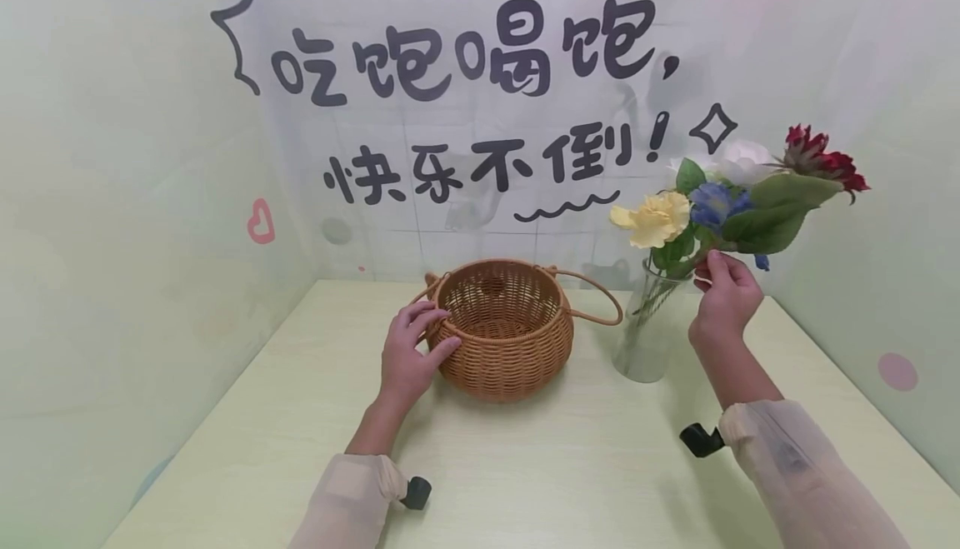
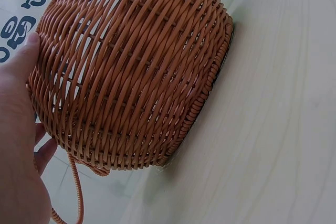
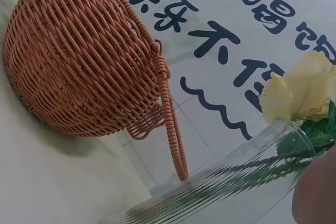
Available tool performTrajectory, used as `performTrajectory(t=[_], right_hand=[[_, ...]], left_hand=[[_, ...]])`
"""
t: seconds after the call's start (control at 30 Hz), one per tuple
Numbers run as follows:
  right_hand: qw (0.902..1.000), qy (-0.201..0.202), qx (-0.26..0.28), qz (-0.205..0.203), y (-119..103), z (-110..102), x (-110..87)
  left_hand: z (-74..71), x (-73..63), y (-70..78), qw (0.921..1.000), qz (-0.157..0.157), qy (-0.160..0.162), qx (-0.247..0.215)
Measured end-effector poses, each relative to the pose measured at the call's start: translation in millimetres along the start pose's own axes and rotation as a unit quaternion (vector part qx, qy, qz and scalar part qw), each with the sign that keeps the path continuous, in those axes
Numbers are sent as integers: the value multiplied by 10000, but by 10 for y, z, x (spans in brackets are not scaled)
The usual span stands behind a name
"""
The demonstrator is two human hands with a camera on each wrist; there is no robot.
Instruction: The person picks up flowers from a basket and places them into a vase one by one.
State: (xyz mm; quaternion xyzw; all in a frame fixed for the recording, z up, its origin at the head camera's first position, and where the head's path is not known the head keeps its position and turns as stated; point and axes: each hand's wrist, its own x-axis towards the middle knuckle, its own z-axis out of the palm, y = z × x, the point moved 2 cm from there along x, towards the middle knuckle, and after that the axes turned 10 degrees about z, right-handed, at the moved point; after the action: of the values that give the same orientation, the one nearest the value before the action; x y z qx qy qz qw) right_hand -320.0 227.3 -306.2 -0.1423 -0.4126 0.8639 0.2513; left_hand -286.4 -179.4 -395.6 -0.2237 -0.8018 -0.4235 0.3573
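My left hand (image 1: pixel 408 357) holds the near left side of a brown wicker basket (image 1: pixel 506 370), fingers over the rim and thumb on the outer weave. In the left wrist view the thumb and fingertips touch the basket wall (image 2: pixel 131 72). At the mouth of a clear glass vase (image 1: pixel 637 357), my right hand (image 1: pixel 726 295) pinches a flower stem; which bloom it belongs to is hidden. Above the vase are a yellow flower (image 1: pixel 656 220), a blue flower (image 1: pixel 712 203), a white flower (image 1: pixel 742 164), a dark red flower (image 1: pixel 821 162) and big green leaves (image 1: pixel 772 224).
One looped handle (image 1: pixel 600 299) of the basket sticks out toward the vase. Both stand on a pale wooden table (image 1: pixel 525 466), in front of a printed wall (image 1: pixel 480 241) with black lettering. Black devices (image 1: pixel 701 441) are strapped to both wrists.
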Motion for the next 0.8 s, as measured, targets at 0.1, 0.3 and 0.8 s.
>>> performTrajectory(t=[0.1, 0.3, 0.8], right_hand=[[9998, 97, -155, 91, 32, -19, 31], [9994, 161, -282, 148, 82, -61, 55], [9991, 200, -363, -85, 195, -97, 44]], left_hand=[[5, 0, -6, 10000, -5, 1, -16], [14, -3, -7, 10000, 61, 15, -4], [-4, -12, -1, 9999, 125, 50, 6]])
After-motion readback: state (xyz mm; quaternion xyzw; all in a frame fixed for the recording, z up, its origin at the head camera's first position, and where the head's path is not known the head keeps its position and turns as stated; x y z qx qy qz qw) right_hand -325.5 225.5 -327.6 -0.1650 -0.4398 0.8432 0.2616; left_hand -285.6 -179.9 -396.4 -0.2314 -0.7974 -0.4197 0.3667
